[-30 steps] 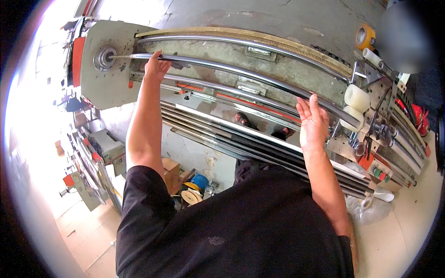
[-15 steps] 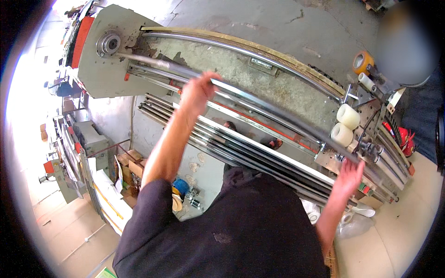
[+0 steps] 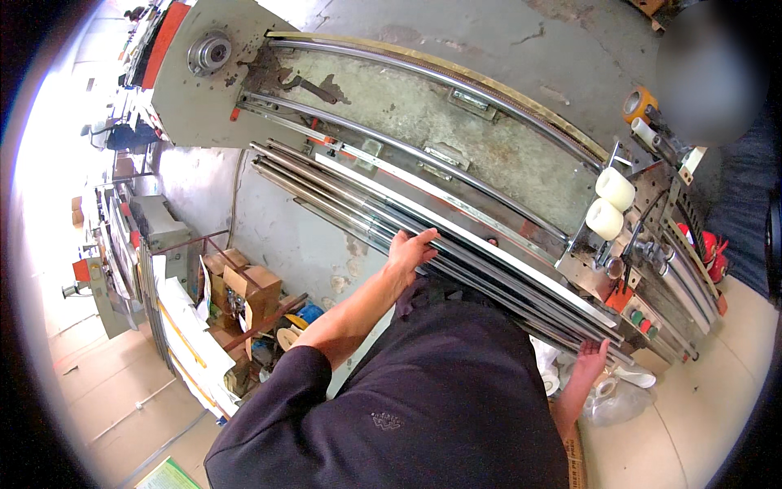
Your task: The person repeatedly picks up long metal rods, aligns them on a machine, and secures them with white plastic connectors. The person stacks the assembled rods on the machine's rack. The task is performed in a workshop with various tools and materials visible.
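Observation:
Several long metal rods lie side by side on a slant across my front, dark and shiny along their middle. My left hand is closed over a metal rod near the middle of this row, fingers curled over its top. At the rods' right end, my right hand has its fingertips bent over the end of a rod; its palm is partly hidden. A white rail runs along the row's far side. Beyond it stands the long machine bed, with a round chuck on its grey left plate.
White rollers and an orange-rimmed roll sit at the machine's right end. A dark wrench-like tool lies on the bed. Cardboard boxes stand at the left, and a plastic bag lies on the floor at right.
Both hands have come down and toward me from over the machine bed, bringing the long metal rod to the row. The chuck no longer has the rod in front of it.

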Demonstrator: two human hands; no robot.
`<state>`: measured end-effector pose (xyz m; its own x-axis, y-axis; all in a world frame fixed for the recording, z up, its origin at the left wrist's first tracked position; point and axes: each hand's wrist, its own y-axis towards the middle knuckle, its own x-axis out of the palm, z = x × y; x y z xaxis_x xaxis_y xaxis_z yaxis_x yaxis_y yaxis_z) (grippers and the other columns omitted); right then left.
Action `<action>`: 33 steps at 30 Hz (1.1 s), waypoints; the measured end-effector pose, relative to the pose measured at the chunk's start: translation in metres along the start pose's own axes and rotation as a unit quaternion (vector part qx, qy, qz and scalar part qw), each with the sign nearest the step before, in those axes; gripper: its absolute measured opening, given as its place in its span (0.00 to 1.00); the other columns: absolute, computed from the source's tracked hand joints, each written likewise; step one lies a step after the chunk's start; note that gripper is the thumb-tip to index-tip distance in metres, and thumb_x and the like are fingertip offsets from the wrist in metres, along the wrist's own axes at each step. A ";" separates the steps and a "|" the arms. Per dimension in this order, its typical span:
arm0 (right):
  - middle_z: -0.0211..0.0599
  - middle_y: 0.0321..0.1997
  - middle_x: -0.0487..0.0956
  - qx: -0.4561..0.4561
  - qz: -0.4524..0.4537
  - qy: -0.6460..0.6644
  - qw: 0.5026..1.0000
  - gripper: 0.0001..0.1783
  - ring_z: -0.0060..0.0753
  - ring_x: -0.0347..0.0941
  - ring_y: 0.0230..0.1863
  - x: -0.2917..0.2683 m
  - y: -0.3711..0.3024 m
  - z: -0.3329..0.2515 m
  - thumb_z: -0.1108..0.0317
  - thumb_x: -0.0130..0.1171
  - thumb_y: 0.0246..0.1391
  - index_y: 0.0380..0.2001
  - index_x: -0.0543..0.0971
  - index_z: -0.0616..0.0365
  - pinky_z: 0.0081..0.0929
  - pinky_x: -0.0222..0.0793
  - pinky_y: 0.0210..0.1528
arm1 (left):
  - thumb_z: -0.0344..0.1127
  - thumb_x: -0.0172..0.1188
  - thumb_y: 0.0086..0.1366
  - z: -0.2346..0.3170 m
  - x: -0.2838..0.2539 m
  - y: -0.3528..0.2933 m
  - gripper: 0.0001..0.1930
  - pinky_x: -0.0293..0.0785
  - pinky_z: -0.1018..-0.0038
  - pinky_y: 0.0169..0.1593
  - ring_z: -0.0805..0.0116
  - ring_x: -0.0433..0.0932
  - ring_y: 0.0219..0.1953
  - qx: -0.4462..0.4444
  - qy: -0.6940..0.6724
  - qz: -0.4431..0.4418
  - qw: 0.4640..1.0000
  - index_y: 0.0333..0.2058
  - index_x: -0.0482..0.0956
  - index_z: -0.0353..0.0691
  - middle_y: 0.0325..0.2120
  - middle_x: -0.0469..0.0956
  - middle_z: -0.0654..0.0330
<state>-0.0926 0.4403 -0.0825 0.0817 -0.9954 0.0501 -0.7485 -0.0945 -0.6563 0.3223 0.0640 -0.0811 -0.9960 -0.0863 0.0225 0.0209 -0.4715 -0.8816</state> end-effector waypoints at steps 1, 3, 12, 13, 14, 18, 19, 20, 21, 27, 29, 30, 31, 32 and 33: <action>0.32 0.42 0.82 0.007 0.005 -0.002 1.000 0.21 0.30 0.78 0.41 0.003 0.007 0.005 0.50 0.68 0.62 0.47 0.80 0.54 0.29 0.76 0.47 | 0.37 0.72 0.63 -0.001 -0.001 0.004 0.20 0.84 0.69 0.43 0.66 0.81 0.39 0.007 0.002 0.010 1.000 0.43 0.71 0.33 0.39 0.82 0.54; 0.30 0.39 0.82 0.023 0.004 -0.018 1.000 0.22 0.29 0.78 0.40 0.007 0.018 0.010 0.48 0.69 0.61 0.46 0.80 0.53 0.28 0.76 0.46 | 0.38 0.72 0.62 -0.001 -0.001 0.014 0.19 0.86 0.70 0.40 0.66 0.81 0.35 0.025 0.019 0.033 0.999 0.40 0.75 0.30 0.37 0.81 0.53; 0.26 0.33 0.81 0.040 0.036 -0.076 0.996 0.20 0.25 0.79 0.36 0.030 0.025 0.028 0.46 0.68 0.62 0.43 0.80 0.51 0.25 0.73 0.38 | 0.40 0.73 0.62 0.000 -0.005 0.043 0.22 0.87 0.71 0.40 0.63 0.83 0.35 0.024 0.068 0.026 0.997 0.42 0.76 0.26 0.35 0.80 0.53; 0.25 0.32 0.81 0.040 0.040 -0.080 0.995 0.20 0.25 0.79 0.35 0.029 0.027 0.029 0.46 0.68 0.61 0.43 0.80 0.50 0.25 0.73 0.37 | 0.39 0.73 0.62 0.000 -0.002 0.044 0.21 0.87 0.71 0.39 0.63 0.83 0.34 0.022 0.070 0.024 0.997 0.42 0.76 0.26 0.35 0.80 0.53; 0.25 0.32 0.81 0.040 0.043 -0.084 0.995 0.20 0.24 0.79 0.35 0.028 0.029 0.029 0.46 0.68 0.61 0.42 0.80 0.50 0.25 0.72 0.37 | 0.38 0.73 0.62 0.000 0.000 0.044 0.21 0.87 0.71 0.38 0.63 0.83 0.34 0.019 0.071 0.023 0.997 0.41 0.77 0.26 0.35 0.80 0.53; 0.28 0.31 0.83 0.045 0.083 -0.099 0.991 0.22 0.25 0.80 0.31 0.021 0.039 0.029 0.45 0.70 0.59 0.40 0.80 0.52 0.23 0.77 0.33 | 0.37 0.73 0.62 -0.001 0.006 0.044 0.20 0.87 0.73 0.39 0.64 0.83 0.34 0.011 0.088 0.016 0.996 0.42 0.79 0.24 0.35 0.81 0.51; 0.27 0.30 0.82 0.052 0.098 -0.115 0.987 0.22 0.25 0.80 0.30 0.025 0.041 0.029 0.45 0.69 0.60 0.40 0.80 0.52 0.24 0.76 0.33 | 0.37 0.72 0.63 0.000 0.007 0.043 0.20 0.87 0.73 0.39 0.63 0.84 0.34 0.007 0.101 0.019 0.995 0.42 0.79 0.23 0.35 0.82 0.51; 0.26 0.30 0.82 0.059 0.112 -0.132 0.983 0.23 0.25 0.80 0.30 0.028 0.042 0.028 0.44 0.68 0.60 0.39 0.80 0.52 0.25 0.76 0.33 | 0.37 0.71 0.63 0.002 0.007 0.042 0.20 0.87 0.72 0.40 0.63 0.84 0.35 0.003 0.114 0.022 0.993 0.43 0.79 0.22 0.36 0.83 0.50; 0.27 0.30 0.82 0.055 0.101 -0.160 0.980 0.23 0.24 0.80 0.30 0.028 0.041 0.028 0.44 0.67 0.61 0.39 0.80 0.53 0.25 0.76 0.32 | 0.37 0.71 0.64 0.003 0.008 0.041 0.20 0.87 0.71 0.41 0.62 0.85 0.35 0.000 0.127 0.025 0.992 0.43 0.80 0.22 0.36 0.83 0.49; 0.31 0.32 0.84 -0.055 0.035 -0.335 0.940 0.19 0.23 0.79 0.27 0.043 0.017 0.020 0.49 0.61 0.67 0.39 0.79 0.56 0.21 0.75 0.26 | 0.36 0.66 0.68 0.012 -0.005 0.043 0.18 0.87 0.69 0.44 0.56 0.87 0.42 0.002 0.157 -0.057 0.986 0.46 0.80 0.22 0.41 0.85 0.43; 0.31 0.33 0.84 -0.038 0.029 -0.315 0.948 0.17 0.22 0.79 0.27 0.049 0.018 0.022 0.52 0.61 0.67 0.41 0.79 0.56 0.21 0.74 0.25 | 0.36 0.65 0.69 0.019 -0.012 0.045 0.18 0.87 0.69 0.44 0.57 0.87 0.42 -0.006 0.170 -0.096 0.981 0.48 0.79 0.23 0.42 0.85 0.45; 0.31 0.33 0.84 -0.029 0.025 -0.305 0.952 0.16 0.22 0.79 0.27 0.051 0.017 0.024 0.53 0.61 0.68 0.42 0.80 0.56 0.21 0.73 0.25 | 0.36 0.64 0.69 0.020 -0.012 0.046 0.18 0.87 0.69 0.45 0.58 0.87 0.42 -0.013 0.153 -0.110 0.982 0.48 0.79 0.24 0.42 0.85 0.46; 0.32 0.34 0.84 -0.045 -0.005 -0.292 0.955 0.14 0.22 0.79 0.27 0.052 0.014 0.028 0.57 0.60 0.68 0.45 0.80 0.56 0.21 0.73 0.25 | 0.36 0.64 0.69 0.023 -0.014 0.046 0.17 0.87 0.69 0.45 0.59 0.87 0.42 -0.019 0.137 -0.122 0.983 0.48 0.80 0.25 0.42 0.85 0.47; 0.32 0.34 0.84 -0.051 -0.010 -0.294 0.954 0.14 0.22 0.79 0.28 0.056 0.013 0.032 0.57 0.60 0.68 0.46 0.80 0.56 0.20 0.73 0.26 | 0.36 0.64 0.70 0.026 -0.016 0.045 0.17 0.87 0.69 0.45 0.59 0.87 0.42 -0.026 0.120 -0.134 0.983 0.48 0.80 0.26 0.43 0.85 0.47; 0.32 0.34 0.85 -0.058 -0.015 -0.297 0.953 0.14 0.22 0.79 0.28 0.061 0.012 0.038 0.58 0.60 0.68 0.47 0.80 0.57 0.20 0.73 0.26 | 0.36 0.64 0.70 0.029 -0.019 0.045 0.16 0.86 0.69 0.46 0.61 0.87 0.42 -0.032 0.107 -0.154 0.982 0.49 0.80 0.29 0.43 0.85 0.50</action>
<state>-0.0720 0.3794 -0.1158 0.4356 -0.8113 -0.3901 -0.8051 -0.1572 -0.5720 0.3449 0.0191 -0.1071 -0.9498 0.2409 0.1997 -0.2832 -0.3903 -0.8761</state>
